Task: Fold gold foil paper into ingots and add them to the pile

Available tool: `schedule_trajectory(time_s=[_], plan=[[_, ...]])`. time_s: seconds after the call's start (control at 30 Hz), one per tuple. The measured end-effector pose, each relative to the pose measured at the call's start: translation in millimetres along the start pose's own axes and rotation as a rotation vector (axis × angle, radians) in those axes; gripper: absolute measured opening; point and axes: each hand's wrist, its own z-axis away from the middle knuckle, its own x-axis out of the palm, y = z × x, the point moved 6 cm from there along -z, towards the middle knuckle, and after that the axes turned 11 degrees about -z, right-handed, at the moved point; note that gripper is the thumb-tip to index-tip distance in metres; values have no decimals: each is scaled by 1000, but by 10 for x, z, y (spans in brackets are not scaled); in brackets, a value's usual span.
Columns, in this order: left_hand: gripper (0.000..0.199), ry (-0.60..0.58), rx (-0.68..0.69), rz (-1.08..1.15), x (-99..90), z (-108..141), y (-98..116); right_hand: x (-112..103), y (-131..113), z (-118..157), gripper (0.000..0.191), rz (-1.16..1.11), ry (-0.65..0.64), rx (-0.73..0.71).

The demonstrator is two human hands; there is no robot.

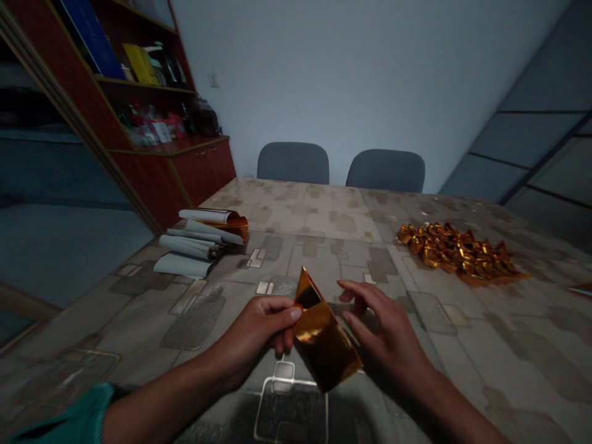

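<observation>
A partly folded sheet of shiny gold paper (326,345) is held above the table, its top end forming a point. My left hand (271,320) pinches its left edge between thumb and fingers. Just to the right of the paper is my right hand (382,320), its thumb and fingers apart and nothing between them. A pile of folded gold pieces (457,250) lies on the right part of the table. On the left, rolled or folded sheets (203,240) with pale backs and gold inner faces lie stacked.
The patterned table (296,216) reaches toward two grey chairs (293,161) by the far wall. A red-brown cabinet (198,166) with shelves of items stands at the back left. Grey panels (531,135) are at the right.
</observation>
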Motion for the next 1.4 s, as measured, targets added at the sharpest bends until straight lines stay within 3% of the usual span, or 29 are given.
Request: schedule_trajectory(time_s=[0.07,0.13,0.3,0.47,0.6,0.77,0.9,1.03,1.13,1.27,1.4], plan=[[36,18,18,40,-68,-28,25,43,-111,15,49,153,-139,-175],[42,22,52,64,-104,-56,32,105,-173,42,51,268,-250,-281],[37,-93,48,-38,-40,-125,-39,329,-262,108,24,439,-443,-427],[9,-68,217,-454,22,-172,55,557,-246,177,11,394,-559,-489],[8,-54,410,-819,122,-175,182,629,-147,182,12,358,-560,-418],[11,-44,513,-863,84,-125,261,608,-101,158,17,237,-567,-294],[17,-16,577,-874,-54,105,307,588,-113,129,13,131,-564,-199],[11,-20,609,-941,-104,471,144,608,-113,123,7,98,-558,-136],[11,76,630,-1062,-107,688,-61,623,-83,126,7,91,-521,-96],[15,172,645,-1124,-89,776,-218,638,-46,129,15,56,-447,-68],[13,198,633,-1092,-77,742,-175,659,-25,126,21,55,-396,-35]])
